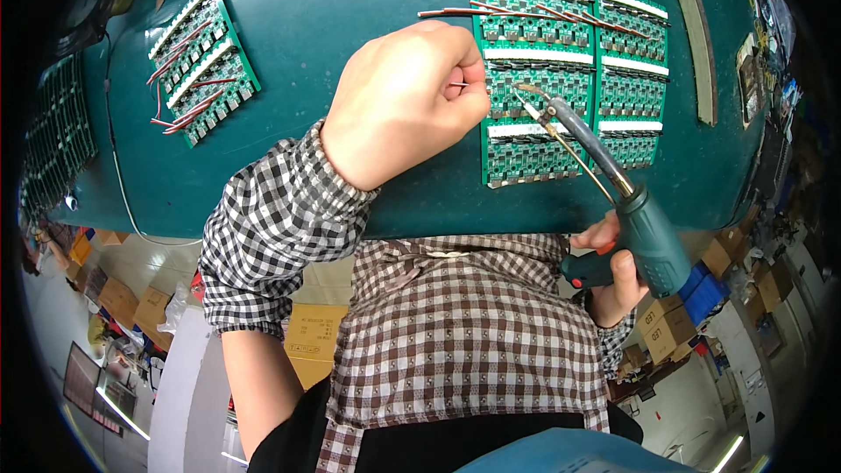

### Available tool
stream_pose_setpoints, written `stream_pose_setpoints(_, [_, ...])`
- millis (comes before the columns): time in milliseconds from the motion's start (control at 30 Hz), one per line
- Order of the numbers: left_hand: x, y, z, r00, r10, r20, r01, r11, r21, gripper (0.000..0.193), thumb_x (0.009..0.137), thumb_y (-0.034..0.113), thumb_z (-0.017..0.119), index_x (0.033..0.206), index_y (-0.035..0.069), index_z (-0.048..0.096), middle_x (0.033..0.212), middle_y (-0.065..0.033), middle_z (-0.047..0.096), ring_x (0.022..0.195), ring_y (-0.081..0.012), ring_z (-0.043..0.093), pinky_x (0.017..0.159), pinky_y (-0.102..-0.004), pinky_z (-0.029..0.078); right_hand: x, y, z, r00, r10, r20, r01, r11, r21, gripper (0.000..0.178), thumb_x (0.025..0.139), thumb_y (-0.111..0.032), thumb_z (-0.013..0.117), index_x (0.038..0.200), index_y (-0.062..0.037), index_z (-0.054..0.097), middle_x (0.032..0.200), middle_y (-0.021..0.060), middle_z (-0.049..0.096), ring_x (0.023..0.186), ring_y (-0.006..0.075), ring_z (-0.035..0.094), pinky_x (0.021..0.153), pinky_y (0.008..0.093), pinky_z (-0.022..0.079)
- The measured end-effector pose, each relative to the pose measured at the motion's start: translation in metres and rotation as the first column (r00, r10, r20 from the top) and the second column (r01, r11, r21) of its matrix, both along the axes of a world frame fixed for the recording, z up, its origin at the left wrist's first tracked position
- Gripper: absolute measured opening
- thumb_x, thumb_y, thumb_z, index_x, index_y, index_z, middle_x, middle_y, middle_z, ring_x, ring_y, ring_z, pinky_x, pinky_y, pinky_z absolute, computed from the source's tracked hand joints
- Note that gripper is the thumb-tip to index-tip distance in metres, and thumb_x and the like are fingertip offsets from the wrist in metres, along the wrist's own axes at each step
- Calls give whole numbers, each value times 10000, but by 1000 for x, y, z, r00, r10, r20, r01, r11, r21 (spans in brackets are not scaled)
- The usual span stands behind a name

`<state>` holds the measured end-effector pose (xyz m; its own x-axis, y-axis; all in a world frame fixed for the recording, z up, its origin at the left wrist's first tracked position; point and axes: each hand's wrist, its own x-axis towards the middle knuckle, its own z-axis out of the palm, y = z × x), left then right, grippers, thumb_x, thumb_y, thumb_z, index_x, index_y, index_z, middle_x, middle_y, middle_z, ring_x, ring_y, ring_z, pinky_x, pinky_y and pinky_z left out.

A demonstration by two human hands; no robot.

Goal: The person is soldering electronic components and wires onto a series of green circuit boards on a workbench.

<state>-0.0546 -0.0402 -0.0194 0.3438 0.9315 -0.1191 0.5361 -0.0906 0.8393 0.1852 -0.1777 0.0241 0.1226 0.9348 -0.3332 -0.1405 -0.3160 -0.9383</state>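
Note:
My left hand (412, 92) is closed in a pinch beside the left edge of a large green circuit board panel (534, 79). A short bit of thin wire (457, 84) shows between its fingers. In my right hand (620, 289) is a green soldering gun (653, 241), gripped by its handle. Its metal tip (526, 88) points left over the middle rows of the panel, close to my left fingertips; whether it touches the board I cannot tell. Several red and black wires (561, 15) lie across the panel's top rows.
A smaller board panel (203, 66) with red wires rests at the left of the green table (307, 0). More boards (57, 140) are stacked at the far left, near a cable (118, 166). On the right lies a curved strip (694, 44). Cardboard boxes (670, 328) stand on the floor.

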Motion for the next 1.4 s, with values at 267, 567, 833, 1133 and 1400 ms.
stream_pose_setpoints(267, [0,-1,-1,1000,-2,31,3,999,-33,89,680,40,616,740,5,561,657,-15,503,564,-71,460,523,-211,407,-1,1,2,999,36,34,-36,999,5,501,814,-225,591,1165,87,418,830,137,517,732,229,565,654,359,530])
stream_pose_setpoints(567, [0,-1,-1,999,-3,39,4,1000,-19,85,676,37,611,735,5,558,660,-15,503,565,-75,466,524,-215,408,-2,0,4,988,81,131,-78,997,-25,507,799,-248,615,1134,93,445,816,127,511,739,232,560,668,378,523])
stream_pose_setpoints(833, [1,-1,-2,1000,-1,8,1,1000,9,88,674,47,612,740,12,566,654,-27,508,557,-91,470,517,-230,407,0,-1,4,983,110,146,-102,993,-60,540,793,-257,620,1154,99,436,809,121,519,764,229,552,706,400,522])
stream_pose_setpoints(1133, [2,-1,-2,1000,9,13,-9,1000,-2,84,673,28,613,730,8,555,648,-26,499,555,-81,466,515,-217,404,-3,2,6,982,114,150,-105,992,-67,543,780,-254,635,1133,112,445,799,113,527,763,225,553,721,394,522])
stream_pose_setpoints(1400, [3,-2,0,1000,13,18,-13,1000,8,79,675,23,614,724,12,553,644,-23,497,555,-78,464,512,-215,401,-5,3,8,983,110,146,-98,991,-91,534,772,-252,642,1119,110,459,795,108,529,756,225,554,722,404,521])
